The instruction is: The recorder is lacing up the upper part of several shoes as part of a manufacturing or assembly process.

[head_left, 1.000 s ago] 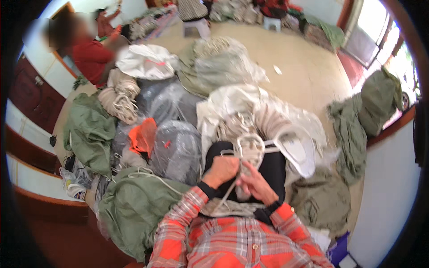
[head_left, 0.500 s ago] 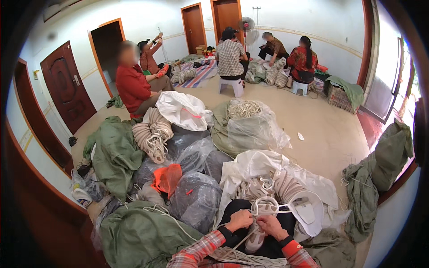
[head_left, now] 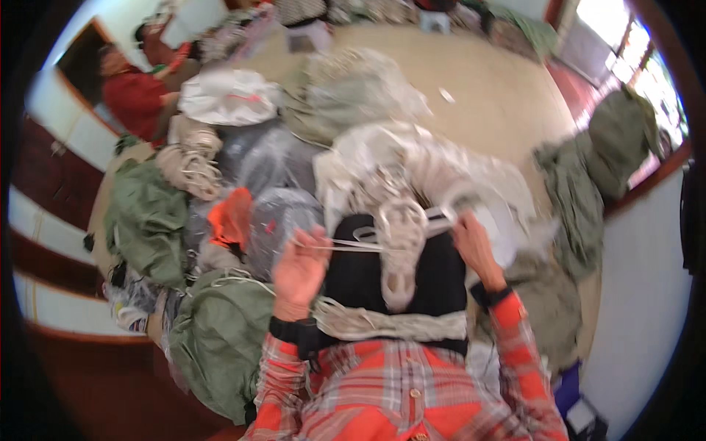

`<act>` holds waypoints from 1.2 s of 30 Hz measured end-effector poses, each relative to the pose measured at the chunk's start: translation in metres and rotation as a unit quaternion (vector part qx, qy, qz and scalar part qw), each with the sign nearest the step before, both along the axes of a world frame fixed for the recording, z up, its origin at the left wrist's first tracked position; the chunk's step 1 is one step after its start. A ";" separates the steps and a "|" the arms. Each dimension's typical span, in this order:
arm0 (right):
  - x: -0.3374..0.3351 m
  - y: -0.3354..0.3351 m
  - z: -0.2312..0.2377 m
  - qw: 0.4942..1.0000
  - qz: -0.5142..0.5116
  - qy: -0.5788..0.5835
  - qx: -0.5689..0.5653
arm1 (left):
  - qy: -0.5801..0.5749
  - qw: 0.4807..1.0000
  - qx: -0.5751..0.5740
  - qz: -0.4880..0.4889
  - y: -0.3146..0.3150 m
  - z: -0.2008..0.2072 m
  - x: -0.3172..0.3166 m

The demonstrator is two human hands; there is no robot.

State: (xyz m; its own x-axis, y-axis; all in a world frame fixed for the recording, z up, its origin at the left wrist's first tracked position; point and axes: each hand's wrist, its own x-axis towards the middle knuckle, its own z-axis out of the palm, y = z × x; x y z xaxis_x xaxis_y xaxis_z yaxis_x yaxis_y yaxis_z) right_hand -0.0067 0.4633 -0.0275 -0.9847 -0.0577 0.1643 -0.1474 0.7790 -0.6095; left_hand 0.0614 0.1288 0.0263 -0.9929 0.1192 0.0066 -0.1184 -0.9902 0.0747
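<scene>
A beige-and-white shoe (head_left: 399,257) lies on my dark-trousered lap, its laces pulled out to both sides. My left hand (head_left: 301,268), to the left of the shoe, is closed on a white shoelace (head_left: 353,245) that stretches taut from the shoe. On the other side my right hand (head_left: 471,242) grips the lace as well, near the shoe's opening; its fingers are partly blurred. A bundle of pale laces (head_left: 393,325) lies across my lap below the toe. Just beyond my knees, more beige shoes (head_left: 379,187) rest on a white sack (head_left: 349,151).
Green cloth sacks (head_left: 220,342) and clear plastic bags (head_left: 283,220) crowd my left, with an orange bag (head_left: 232,219) among them. More green cloth (head_left: 573,198) lies at the right by the doorway. A person in red (head_left: 136,95) sits at the far left.
My hands have moved apart from the middle of the shoe, drawing the laces out sideways. The view has tilted downward, showing more of my lap and shirt.
</scene>
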 end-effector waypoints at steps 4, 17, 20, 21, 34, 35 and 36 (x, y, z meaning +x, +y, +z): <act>0.000 -0.053 0.020 0.703 0.050 -0.210 -0.678 | -0.016 0.994 -0.037 0.100 0.008 -0.026 0.000; 0.029 0.122 0.103 0.678 -0.066 0.254 -0.687 | -0.259 0.944 0.114 -0.167 0.089 -0.127 0.006; 0.052 0.168 0.117 0.787 -0.040 0.277 -0.550 | -0.367 0.913 0.103 -0.145 0.079 -0.130 0.007; 0.070 0.209 0.133 0.762 -0.080 0.328 -0.553 | -0.370 0.910 0.102 -0.159 0.091 -0.111 0.004; 0.142 0.253 0.269 0.789 -0.115 0.426 -0.428 | 0.501 0.455 -0.735 -0.043 0.123 -0.041 -0.056; 0.135 0.241 0.274 0.788 -0.113 0.435 -0.421 | 0.504 0.503 -0.698 -0.070 0.132 -0.022 -0.053; 0.124 0.219 0.276 0.787 -0.114 0.441 -0.415 | 0.504 0.549 -0.659 -0.101 0.140 0.027 -0.045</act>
